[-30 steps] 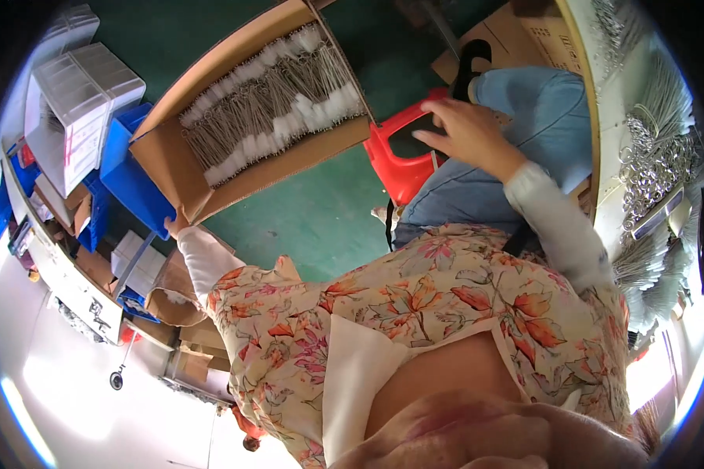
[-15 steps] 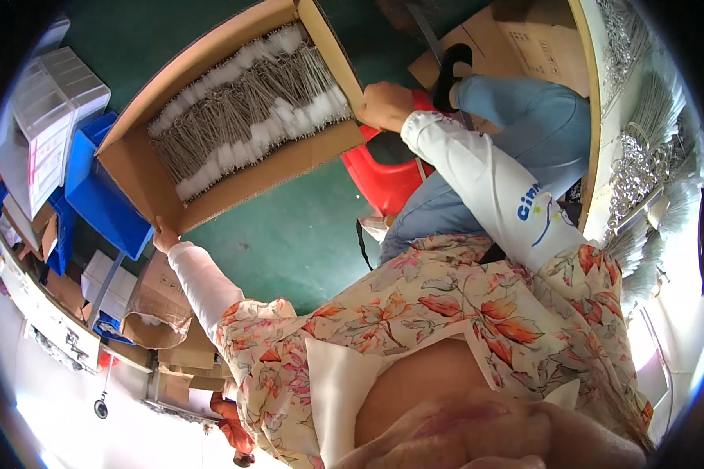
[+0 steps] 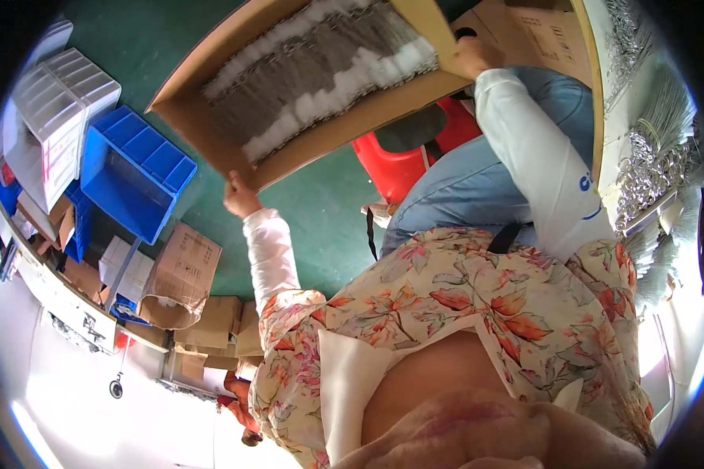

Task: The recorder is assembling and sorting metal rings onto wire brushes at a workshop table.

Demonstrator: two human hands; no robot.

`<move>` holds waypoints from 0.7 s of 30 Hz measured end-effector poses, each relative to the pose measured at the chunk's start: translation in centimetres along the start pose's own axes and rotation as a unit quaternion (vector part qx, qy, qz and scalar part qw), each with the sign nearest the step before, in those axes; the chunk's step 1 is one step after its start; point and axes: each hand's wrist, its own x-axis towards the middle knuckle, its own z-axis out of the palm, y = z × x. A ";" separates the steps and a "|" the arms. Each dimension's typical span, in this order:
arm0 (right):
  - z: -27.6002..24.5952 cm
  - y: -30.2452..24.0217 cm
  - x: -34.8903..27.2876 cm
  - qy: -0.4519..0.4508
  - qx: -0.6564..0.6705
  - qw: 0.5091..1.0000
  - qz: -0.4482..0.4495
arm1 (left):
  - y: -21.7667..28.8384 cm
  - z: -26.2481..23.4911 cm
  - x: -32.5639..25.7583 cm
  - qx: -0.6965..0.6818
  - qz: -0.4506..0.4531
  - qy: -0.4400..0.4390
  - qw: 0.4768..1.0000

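Note:
An open cardboard box [image 3: 352,137] is held tilted in front of me at the top of the view. Inside lie many thin brushes [image 3: 309,74] with wire stems and white bristle ends, blurred by motion. My left hand [image 3: 241,195] is closed on the box's near left corner. At the right end, my right hand [image 3: 477,57] grips the box edge, its fingers partly hidden by the cardboard.
A red plastic stool [image 3: 391,168] stands below the box, beside my leg. On the left are a blue crate [image 3: 105,176], white bins [image 3: 62,98] and a brown carton [image 3: 188,270]. A worktable [image 3: 614,125] with wire pieces and metal rings runs along the right. Another person [image 3: 242,399] is at lower left.
Both hands have carried the box to the right and slightly up, toward the worktable side. More of the blue crate and the brown carton now shows on the left.

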 end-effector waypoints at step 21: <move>-4.1 -5.4 -10.9 0.149 0.449 0.852 -0.224 | 2.2 11.8 5.5 -0.039 -0.142 -0.108 0.983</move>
